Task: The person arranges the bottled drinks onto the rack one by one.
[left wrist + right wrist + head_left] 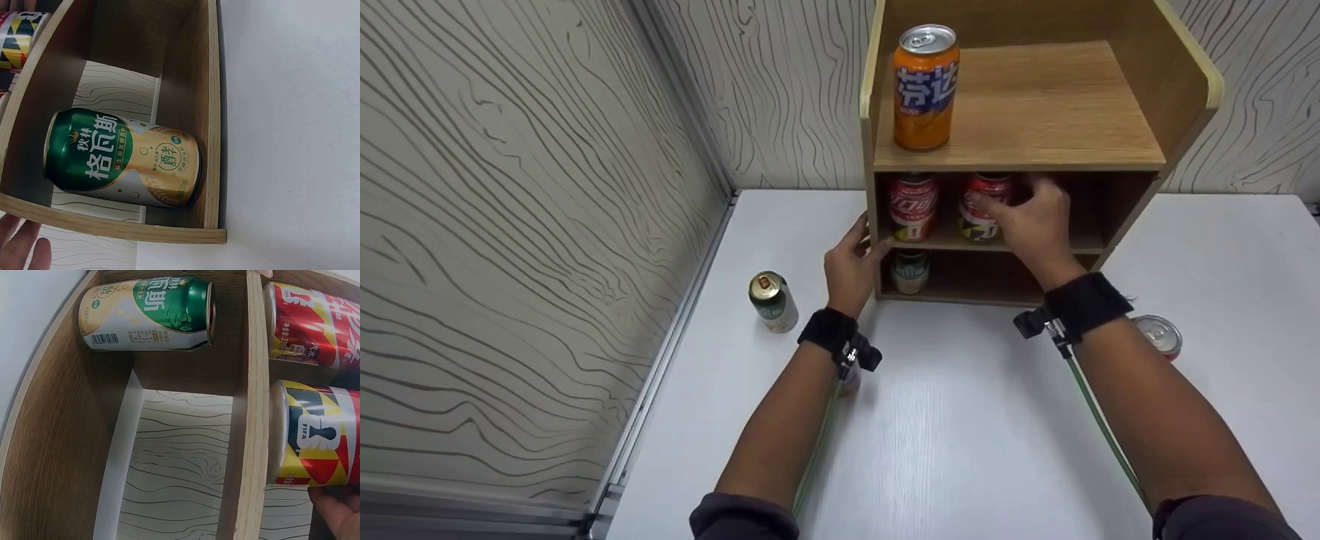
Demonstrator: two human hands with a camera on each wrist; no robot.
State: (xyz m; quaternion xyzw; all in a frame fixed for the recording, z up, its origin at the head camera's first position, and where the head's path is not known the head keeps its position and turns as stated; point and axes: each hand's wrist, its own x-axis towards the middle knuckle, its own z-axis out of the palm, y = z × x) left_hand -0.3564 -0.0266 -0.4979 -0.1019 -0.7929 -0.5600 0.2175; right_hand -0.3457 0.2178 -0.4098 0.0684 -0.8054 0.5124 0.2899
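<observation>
On the middle level of a wooden shelf unit (pixel 1020 163), my right hand (pixel 1039 229) holds a red cola can (pixel 979 225), thumb on its near side. In the right wrist view this cola can (pixel 318 433) shows yellow and black patches, with fingertips against it. A second red cola can (pixel 913 210) stands to its left, apart from it. My left hand (pixel 849 274) grips the unit's left side panel, thumb at the front edge and fingers along the outside. Below, on the bottom level, a green and gold drink can (pixel 124 157) stands at the left end.
An orange soda can (pixel 926 112) stands on the top level, at the left. On the white table (pixel 945 420) are another green can (pixel 774 304), a can (pixel 850 385) partly hidden by my left wrist, and a silver-topped can (pixel 1159 335) beside my right forearm.
</observation>
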